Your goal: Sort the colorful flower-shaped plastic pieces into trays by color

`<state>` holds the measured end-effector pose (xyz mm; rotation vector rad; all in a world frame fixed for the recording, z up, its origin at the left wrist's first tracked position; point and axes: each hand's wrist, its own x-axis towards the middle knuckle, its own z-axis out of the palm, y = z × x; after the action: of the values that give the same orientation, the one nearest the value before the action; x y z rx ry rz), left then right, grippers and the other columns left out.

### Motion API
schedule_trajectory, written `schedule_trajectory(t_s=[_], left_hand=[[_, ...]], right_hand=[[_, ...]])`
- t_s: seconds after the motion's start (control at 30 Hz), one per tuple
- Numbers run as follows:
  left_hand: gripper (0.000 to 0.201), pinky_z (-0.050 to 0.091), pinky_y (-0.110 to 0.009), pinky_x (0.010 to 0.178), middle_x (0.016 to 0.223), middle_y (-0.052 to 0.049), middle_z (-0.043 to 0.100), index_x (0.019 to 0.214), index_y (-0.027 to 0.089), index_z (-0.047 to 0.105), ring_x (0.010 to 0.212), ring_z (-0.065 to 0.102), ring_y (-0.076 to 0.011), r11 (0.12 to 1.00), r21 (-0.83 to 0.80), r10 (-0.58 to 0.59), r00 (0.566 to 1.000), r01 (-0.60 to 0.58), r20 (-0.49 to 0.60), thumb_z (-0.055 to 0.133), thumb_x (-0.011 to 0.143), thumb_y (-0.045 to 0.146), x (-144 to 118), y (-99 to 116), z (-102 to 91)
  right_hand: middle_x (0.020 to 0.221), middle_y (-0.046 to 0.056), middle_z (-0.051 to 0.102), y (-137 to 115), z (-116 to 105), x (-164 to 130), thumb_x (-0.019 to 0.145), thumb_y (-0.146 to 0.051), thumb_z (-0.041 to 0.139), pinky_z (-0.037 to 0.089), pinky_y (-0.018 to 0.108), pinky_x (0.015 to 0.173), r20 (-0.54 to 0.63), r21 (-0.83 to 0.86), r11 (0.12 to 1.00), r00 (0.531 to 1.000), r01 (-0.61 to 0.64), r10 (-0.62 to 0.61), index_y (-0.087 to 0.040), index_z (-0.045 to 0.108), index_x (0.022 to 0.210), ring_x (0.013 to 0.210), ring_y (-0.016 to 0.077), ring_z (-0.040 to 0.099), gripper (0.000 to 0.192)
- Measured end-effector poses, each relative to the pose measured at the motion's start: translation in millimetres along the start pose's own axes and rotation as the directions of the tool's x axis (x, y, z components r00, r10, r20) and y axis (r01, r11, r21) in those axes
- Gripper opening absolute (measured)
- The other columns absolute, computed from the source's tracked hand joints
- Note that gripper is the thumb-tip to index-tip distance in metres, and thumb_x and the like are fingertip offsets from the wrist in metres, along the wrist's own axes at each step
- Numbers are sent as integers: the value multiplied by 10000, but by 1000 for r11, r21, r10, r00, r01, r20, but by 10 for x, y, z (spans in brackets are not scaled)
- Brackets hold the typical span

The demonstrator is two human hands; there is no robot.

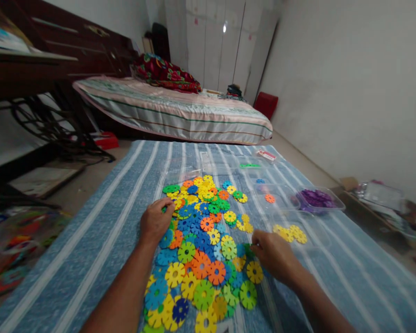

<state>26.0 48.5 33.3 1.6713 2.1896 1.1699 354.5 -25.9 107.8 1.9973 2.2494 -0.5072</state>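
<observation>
Snowflake discs (201, 240) lie heaped in many colours on the striped blue cloth (100, 222) in front of you, spread from near your forearms up toward the clear trays (280, 196). They look like thin, stiff plastic — light, probably slick on the faces, with notched rims that will likely catch on neighbours when you lift one from the heap. Take one by its edge, pinching across the flat faces, or slide it free of the pile first so nothing comes up with it.

Your left hand (156, 221) rests curled on the left edge of the heap, fingers bent down onto the discs near a green one (171, 188); you cannot tell whether it holds any. Your right hand (272, 253) sits at the right edge, its fingers pinched on a green disc (248, 250).

Beyond it, yellow discs (291, 232) lie grouped in a clear tray, purple ones (315, 198) fill another, and a lone orange disc (269, 198) lies in a third.
</observation>
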Motion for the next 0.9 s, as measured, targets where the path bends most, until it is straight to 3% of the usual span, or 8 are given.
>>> schedule_trajectory(t_s=[0.2, 0.3, 0.37, 0.43, 0.5, 0.53, 0.7, 0.9], left_hand=[[266, 509, -338, 1008, 1079, -23, 775, 792, 252, 712, 1070, 690, -236, 1000, -18, -1, 1000, 1, -12, 511, 757, 421, 3, -46, 2], [248, 510, -336, 1008, 1078, -16, 777, 786, 258, 710, 1069, 690, -230, 1000, -18, 0, 1000, -1, -27, 522, 754, 418, 5, -62, 7], [231, 508, -339, 1013, 1073, -18, 779, 782, 264, 707, 1067, 692, -228, 1000, -21, 6, 999, -7, -33, 534, 751, 413, 5, -66, 5], [223, 506, -347, 1020, 1067, -24, 781, 780, 265, 706, 1065, 694, -232, 1000, -24, 11, 999, -12, -31, 537, 750, 408, 4, -63, -1], [225, 506, -358, 1023, 1066, -30, 781, 777, 264, 705, 1066, 696, -238, 1000, -21, 11, 1000, -12, -27, 531, 752, 406, 0, -56, -11], [227, 507, -360, 1022, 1070, -32, 781, 777, 263, 705, 1069, 695, -241, 1000, -18, 9, 1000, -10, -25, 529, 754, 405, -1, -51, -15], [221, 512, -339, 1003, 1060, -18, 777, 785, 259, 711, 1061, 694, -236, 1000, -7, -1, 1000, 1, -3, 529, 766, 383, -9, -13, -16], [212, 500, -322, 1005, 1057, -19, 774, 818, 246, 719, 1068, 688, -225, 1000, 13, -15, 1000, 15, 9, 538, 781, 351, -17, 47, 1]], right_hand=[[853, 61, 759, 18, -283, 208, 926, -205, 558, 241, 275, 594, -28, -65, 990, 991, 127, -129, -216, 721, 878, 789, 189, 678, 170], [878, 81, 759, 56, -588, 584, 975, -246, 508, 254, 275, 597, -198, -155, 982, 970, 110, -140, -215, 730, 938, 803, 199, 674, 228], [905, 103, 755, 80, -824, 839, 1021, -297, 444, 271, 278, 606, -421, -176, 984, 904, -3, -73, -211, 717, 1074, 811, 215, 673, 291], [938, 115, 752, 107, -1010, 1022, 1027, -339, 440, 290, 280, 618, -606, -128, 986, 795, -106, 7, -206, 678, 1197, 829, 234, 674, 321], [945, 118, 753, 141, -1080, 1099, 1017, -366, 460, 313, 282, 629, -690, -72, 988, 722, -139, 52, -199, 655, 1247, 840, 250, 678, 345], [940, 116, 755, 160, -1064, 1097, 1012, -371, 465, 325, 284, 635, -696, -57, 990, 716, -131, 55, -197, 661, 1238, 842, 255, 681, 346], [897, 89, 768, 254, -665, 791, 994, -340, 461, 372, 280, 667, -545, -25, 999, 837, 37, -44, -205, 728, 1074, 809, 231, 697, 309], [780, 45, 747, 208, -256, 170, 980, -307, 483, 368, 248, 632, -193, 105, 948, 941, 301, -278, -200, 724, 1082, 668, 169, 656, 283]])
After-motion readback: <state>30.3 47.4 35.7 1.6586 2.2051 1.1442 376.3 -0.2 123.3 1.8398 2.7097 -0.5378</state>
